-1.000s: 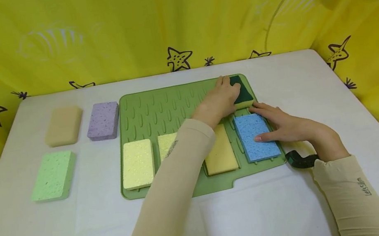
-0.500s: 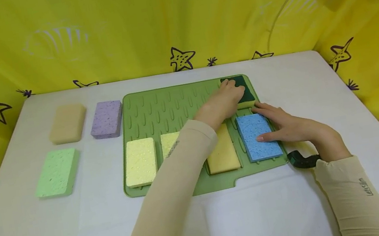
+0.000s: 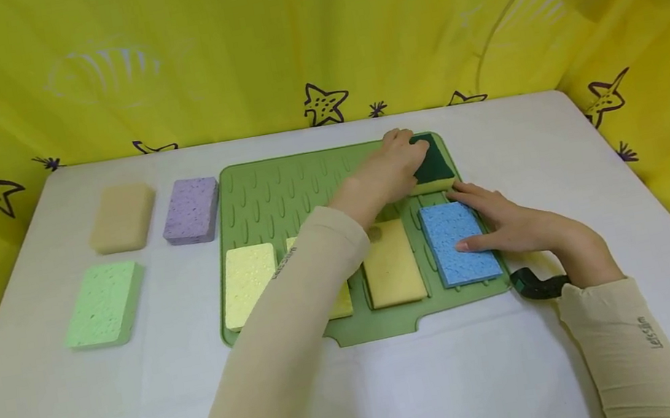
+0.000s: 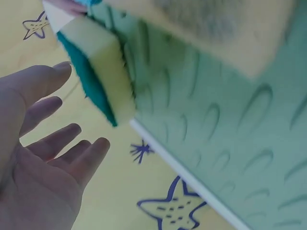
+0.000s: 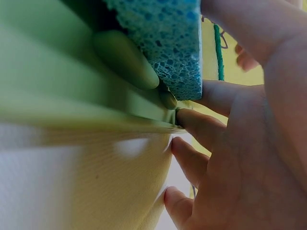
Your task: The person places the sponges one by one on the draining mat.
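My left hand is over the left side of the green-and-yellow sponge at the mat's back right corner. The left wrist view shows that hand with fingers apart, clear of the sponge. My right hand lies at the mat's right edge, its thumb on the blue sponge and its fingertips near the front corner of the green-and-yellow one. In the right wrist view its spread fingers are beside the blue sponge and the mat's edge.
The green ribbed mat also bears a pale yellow sponge, a partly covered yellow one and a tan one. To the left lie purple, beige and light green sponges. A yellow curtain hangs behind.
My left hand has shifted slightly left off the green-and-yellow sponge, its forearm swinging left, so more of that sponge and the tan one shows. My right hand keeps its place.
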`<state>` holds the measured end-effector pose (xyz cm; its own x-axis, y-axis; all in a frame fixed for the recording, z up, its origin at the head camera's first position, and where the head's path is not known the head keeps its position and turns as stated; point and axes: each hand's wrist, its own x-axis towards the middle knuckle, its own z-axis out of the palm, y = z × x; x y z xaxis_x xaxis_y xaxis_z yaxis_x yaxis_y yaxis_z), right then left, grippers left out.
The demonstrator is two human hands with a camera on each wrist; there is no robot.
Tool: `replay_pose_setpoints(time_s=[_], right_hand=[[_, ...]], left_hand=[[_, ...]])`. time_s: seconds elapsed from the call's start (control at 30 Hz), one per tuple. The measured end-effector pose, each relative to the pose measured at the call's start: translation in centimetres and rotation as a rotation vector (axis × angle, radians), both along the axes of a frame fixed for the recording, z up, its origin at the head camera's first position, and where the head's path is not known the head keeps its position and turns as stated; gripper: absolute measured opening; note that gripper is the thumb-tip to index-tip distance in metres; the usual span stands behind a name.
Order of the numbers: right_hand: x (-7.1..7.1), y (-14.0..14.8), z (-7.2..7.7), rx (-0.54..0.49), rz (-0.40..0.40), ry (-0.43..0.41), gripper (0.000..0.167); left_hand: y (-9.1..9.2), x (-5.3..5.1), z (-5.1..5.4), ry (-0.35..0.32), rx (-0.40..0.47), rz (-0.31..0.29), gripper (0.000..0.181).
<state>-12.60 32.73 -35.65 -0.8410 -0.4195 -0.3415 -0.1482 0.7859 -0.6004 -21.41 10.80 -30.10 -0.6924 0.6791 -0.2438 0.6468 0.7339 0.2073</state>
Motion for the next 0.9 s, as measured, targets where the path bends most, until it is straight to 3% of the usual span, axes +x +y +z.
replay_pose_setpoints(time_s=[0.6, 0.9], right_hand=[[0.2, -0.1, 0.1, 0.001, -0.007, 0.002, 0.092], [0.2, -0.1, 0.0, -0.001, -0.014, -0.001, 0.092]], left_hand=[[-4.7, 0.8, 3.2, 0.034, -0.021, 0.043, 0.06], [-8.3, 1.6, 3.3, 0.053, 0.065, 0.025, 0.063]])
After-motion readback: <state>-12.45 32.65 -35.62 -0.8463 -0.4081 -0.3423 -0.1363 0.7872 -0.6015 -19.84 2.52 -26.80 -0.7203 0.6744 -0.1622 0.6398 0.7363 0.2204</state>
